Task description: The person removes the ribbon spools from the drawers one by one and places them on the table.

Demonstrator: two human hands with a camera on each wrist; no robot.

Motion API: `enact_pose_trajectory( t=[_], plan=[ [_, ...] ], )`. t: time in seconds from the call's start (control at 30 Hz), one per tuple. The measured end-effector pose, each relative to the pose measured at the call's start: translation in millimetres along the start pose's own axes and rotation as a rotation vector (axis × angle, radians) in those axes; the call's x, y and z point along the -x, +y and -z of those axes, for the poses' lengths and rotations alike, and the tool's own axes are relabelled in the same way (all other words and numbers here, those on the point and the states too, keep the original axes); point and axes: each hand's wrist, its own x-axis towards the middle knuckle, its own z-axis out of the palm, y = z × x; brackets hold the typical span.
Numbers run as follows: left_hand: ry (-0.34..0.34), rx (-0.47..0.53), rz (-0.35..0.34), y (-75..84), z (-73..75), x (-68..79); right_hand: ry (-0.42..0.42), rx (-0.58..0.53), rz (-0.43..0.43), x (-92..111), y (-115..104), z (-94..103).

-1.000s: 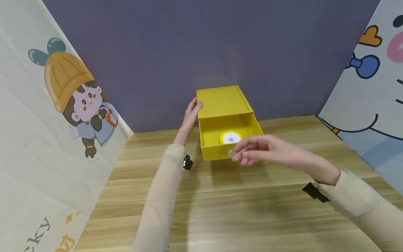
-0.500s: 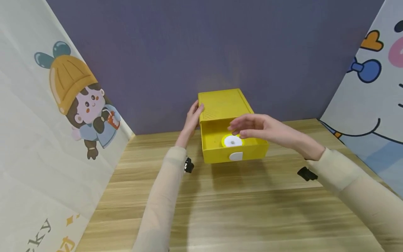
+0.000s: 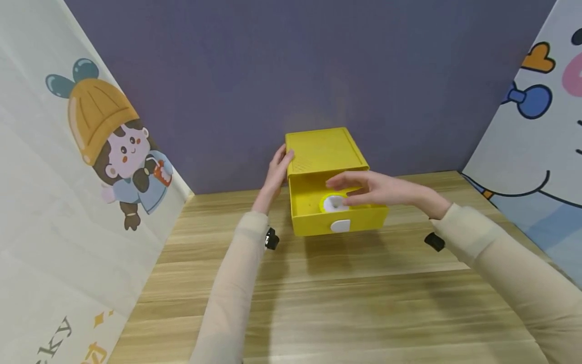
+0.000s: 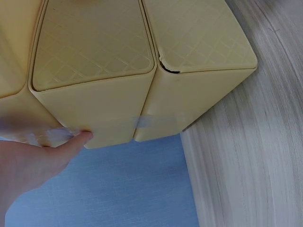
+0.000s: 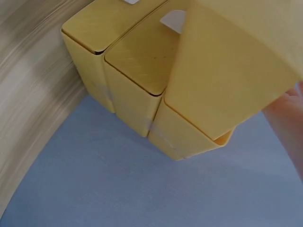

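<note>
A yellow drawer cabinet (image 3: 325, 149) stands against the back wall, its top drawer (image 3: 313, 225) pulled out. In that drawer lies a round white thing with a yellow rim (image 3: 331, 204); its exact kind is unclear. My left hand (image 3: 276, 174) rests against the cabinet's left side, the thumb lying straight on the side panel in the left wrist view; the other fingers are largely hidden. Over the open drawer, my right hand (image 3: 375, 188) has its fingers spread from the thumb, whose tip is at the round thing's right edge. Whether they touch cannot be told.
Lower drawers (image 5: 137, 61) of the cabinet are closed in the right wrist view. A wood-grain table (image 3: 345, 313) extends in front. The blue-grey back wall (image 3: 309, 60) is close behind, with printed panels (image 3: 45, 202) at either side.
My right hand has left the drawer's white handle, risen over the front and lowered into the drawer beside the round thing. The left hand stays at the cabinet's side.
</note>
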Motion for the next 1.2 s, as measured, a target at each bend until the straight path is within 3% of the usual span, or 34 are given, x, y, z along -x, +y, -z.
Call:
enact_pose_trajectory(
  t=[0.37, 0.87, 1.2],
  plan=[
    [0.011, -0.009, 0.005, -0.5, 0.7, -1.6, -0.014, 0.18, -0.009, -13, 7, 1.0],
    [0.029, -0.022, 0.006, -1.6, 1.7, -3.1, -0.163, 0.239, -0.001, -27, 6, 3.3],
    [0.009, -0.056, 0.013, -0.7, 3.1, -3.0, -0.142, 0.403, -0.023, -32, 7, 0.1]
  ],
)
